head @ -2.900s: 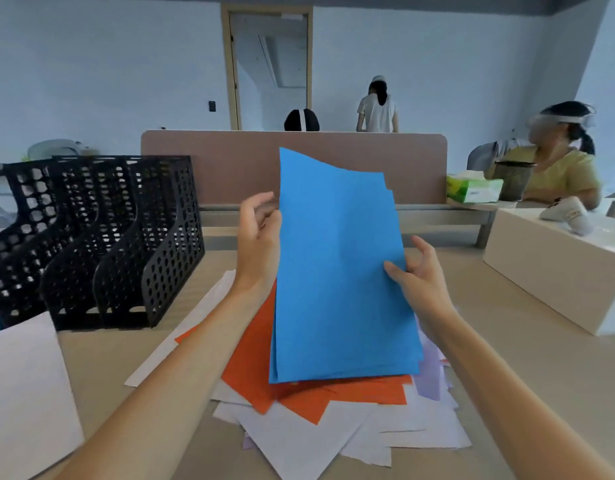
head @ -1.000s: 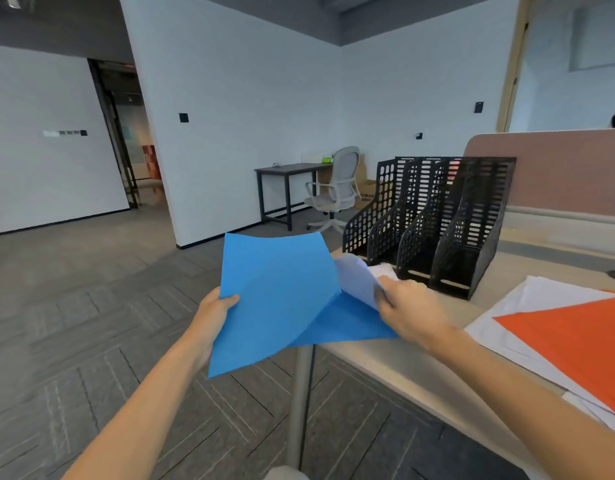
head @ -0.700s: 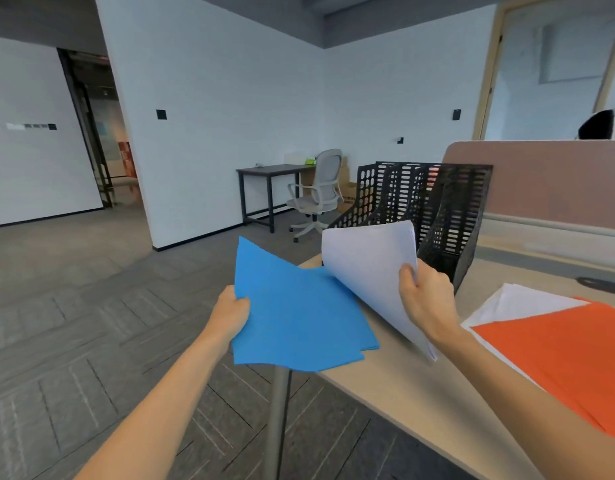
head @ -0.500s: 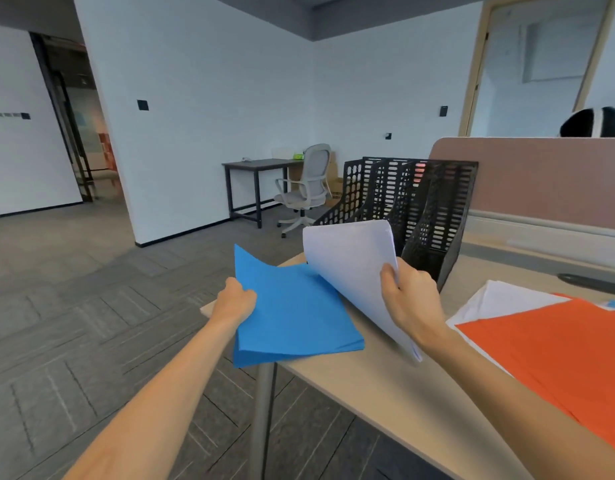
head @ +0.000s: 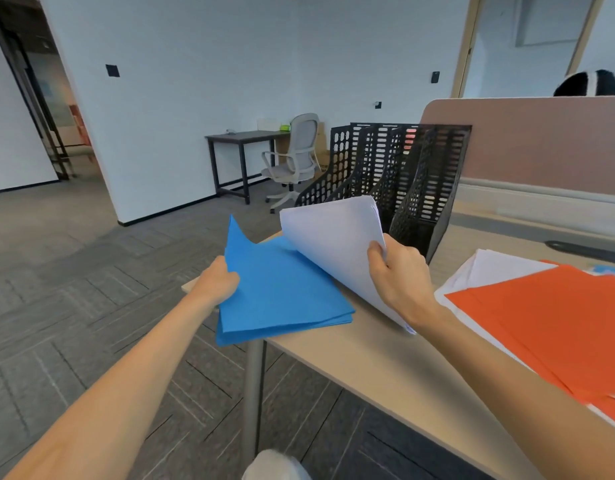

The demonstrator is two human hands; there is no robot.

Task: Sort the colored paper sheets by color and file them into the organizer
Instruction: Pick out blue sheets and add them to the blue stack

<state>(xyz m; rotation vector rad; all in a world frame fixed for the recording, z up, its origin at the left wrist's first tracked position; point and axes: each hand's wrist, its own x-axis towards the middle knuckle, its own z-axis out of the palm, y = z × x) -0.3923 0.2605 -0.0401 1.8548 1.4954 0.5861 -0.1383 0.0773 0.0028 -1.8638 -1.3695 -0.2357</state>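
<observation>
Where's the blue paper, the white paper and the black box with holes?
Blue paper stack [head: 282, 292], head view, middle of top sheet.
Curled white paper sheets [head: 333, 237], head view, lifted face.
Black perforated plastic organizer [head: 430, 174], head view, right side wall.

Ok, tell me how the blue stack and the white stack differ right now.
The blue stack lies nearly flat across the desk corner, one corner overhanging the edge; the white stack is lifted and curled upward. The left hand grips the blue stack at its left edge, while the right hand grips the white stack's right edge. Both are bundles of several sheets in front of the black organizer.
</observation>
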